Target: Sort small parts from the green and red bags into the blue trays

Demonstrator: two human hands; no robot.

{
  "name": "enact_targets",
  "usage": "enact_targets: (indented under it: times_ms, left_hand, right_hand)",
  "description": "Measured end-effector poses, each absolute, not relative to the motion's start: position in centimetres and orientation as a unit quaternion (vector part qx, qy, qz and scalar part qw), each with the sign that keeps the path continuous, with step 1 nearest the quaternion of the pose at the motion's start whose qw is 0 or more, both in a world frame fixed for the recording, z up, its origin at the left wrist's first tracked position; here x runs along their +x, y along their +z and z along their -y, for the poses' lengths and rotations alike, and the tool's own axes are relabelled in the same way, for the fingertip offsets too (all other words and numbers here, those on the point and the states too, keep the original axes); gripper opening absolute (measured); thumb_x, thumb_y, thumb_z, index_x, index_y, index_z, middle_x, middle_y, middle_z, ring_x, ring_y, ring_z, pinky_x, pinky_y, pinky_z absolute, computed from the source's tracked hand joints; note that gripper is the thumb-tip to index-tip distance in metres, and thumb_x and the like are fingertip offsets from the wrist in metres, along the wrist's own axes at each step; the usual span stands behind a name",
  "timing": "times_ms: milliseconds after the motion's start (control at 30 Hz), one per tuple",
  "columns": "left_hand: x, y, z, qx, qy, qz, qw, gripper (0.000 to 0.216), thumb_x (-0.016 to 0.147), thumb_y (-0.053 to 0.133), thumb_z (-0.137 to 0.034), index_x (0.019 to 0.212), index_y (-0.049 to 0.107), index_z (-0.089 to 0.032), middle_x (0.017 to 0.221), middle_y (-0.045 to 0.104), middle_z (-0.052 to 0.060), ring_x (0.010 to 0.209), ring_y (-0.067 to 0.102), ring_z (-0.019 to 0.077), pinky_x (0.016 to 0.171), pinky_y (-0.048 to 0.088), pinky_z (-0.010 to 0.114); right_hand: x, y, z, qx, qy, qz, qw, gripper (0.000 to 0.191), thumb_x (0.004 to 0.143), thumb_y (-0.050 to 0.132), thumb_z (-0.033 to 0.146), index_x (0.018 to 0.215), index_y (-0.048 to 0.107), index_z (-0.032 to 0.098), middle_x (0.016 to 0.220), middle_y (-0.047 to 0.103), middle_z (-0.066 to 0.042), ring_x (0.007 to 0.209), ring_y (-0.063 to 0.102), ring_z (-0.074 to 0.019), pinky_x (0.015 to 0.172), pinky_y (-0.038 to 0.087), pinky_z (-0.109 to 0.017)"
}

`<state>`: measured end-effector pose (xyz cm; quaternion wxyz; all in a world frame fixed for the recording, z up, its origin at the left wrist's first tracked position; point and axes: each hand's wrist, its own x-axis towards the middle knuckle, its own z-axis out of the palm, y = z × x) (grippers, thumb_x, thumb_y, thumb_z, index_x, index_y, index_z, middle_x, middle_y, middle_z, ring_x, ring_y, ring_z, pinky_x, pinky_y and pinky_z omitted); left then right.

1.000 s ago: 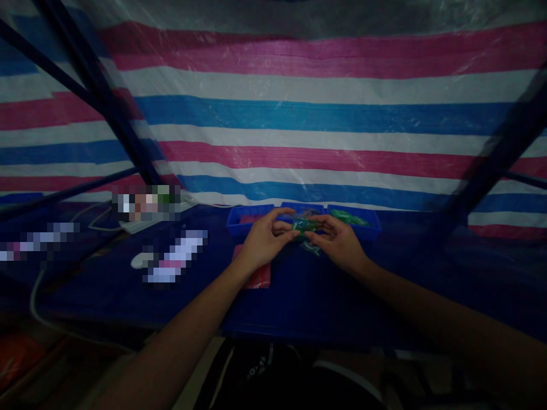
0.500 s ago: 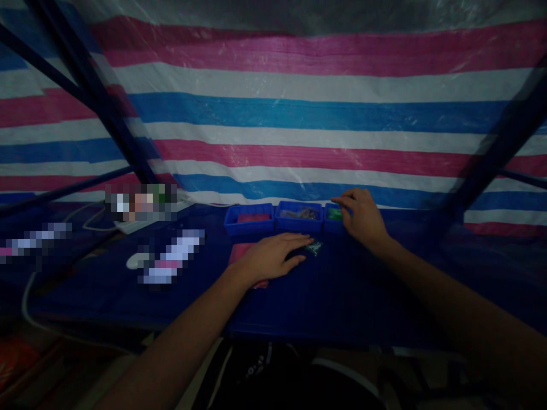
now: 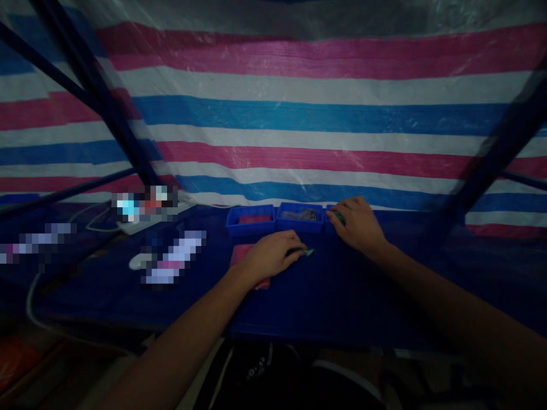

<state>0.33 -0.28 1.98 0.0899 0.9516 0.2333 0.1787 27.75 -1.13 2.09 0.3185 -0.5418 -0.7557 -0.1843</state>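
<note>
My left hand (image 3: 273, 253) rests over a pink packet (image 3: 243, 252) on the blue table. Its thumb and fingers are pinched together on a small clear plastic packet (image 3: 309, 251) with a greenish tint, which sticks out past the fingertips. Over the rightmost blue bin (image 3: 329, 208), my right hand (image 3: 361, 225) has its fingers bent down and closed. Something green (image 3: 340, 217) shows between its thumb and index finger. Whether the fingers hold it or it lies in the bin, I cannot tell.
Left of that bin stand a blue bin with small metallic-looking pieces (image 3: 305, 214) and a blue bin with pink packets (image 3: 255, 218). Farther left are a white mouse-shaped object (image 3: 141, 261), a blurred-out device (image 3: 175, 257) and a white power strip (image 3: 132, 225) with cables. Striped sheeting (image 3: 299, 119) hangs behind.
My left fingers have drawn together around the small clear packet, which lay flat under them before. My right hand has lowered slightly over the right bin, its fingers now covering more of it.
</note>
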Motion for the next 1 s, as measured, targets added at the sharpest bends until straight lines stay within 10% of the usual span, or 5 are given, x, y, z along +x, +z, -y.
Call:
enact_targets:
  times_ms: [567, 1000]
  left_hand:
    - [0.8, 3.4, 1.4, 0.859, 0.392, -0.272, 0.184, 0.018, 0.095, 0.063, -0.027, 0.112, 0.059, -0.021, 0.102, 0.073, 0.005, 0.094, 0.071, 0.0193, 0.084, 0.055, 0.034]
    - [0.8, 3.2, 1.0, 0.852, 0.373, -0.333, 0.153, 0.044, 0.095, 0.062, -0.03, 0.138, 0.054, -0.024, 0.103, 0.074, 0.006, 0.089, 0.071, 0.0211, 0.082, 0.057, 0.038]
  right_hand:
    - [22.5, -0.4, 3.4, -0.388, 0.372, 0.672, 0.51, 0.03, 0.082, 0.078, 0.041, 0.106, 0.071, 0.025, 0.106, 0.077, -0.004, 0.094, 0.074, -0.0231, 0.087, 0.059, -0.038]
    - [23.3, -0.1, 2.6, -0.451, 0.281, 0.64, 0.555, 0.033, 0.081, 0.078, 0.043, 0.103, 0.065, 0.022, 0.089, 0.074, -0.004, 0.074, 0.071, -0.0187, 0.067, 0.058, -0.031]
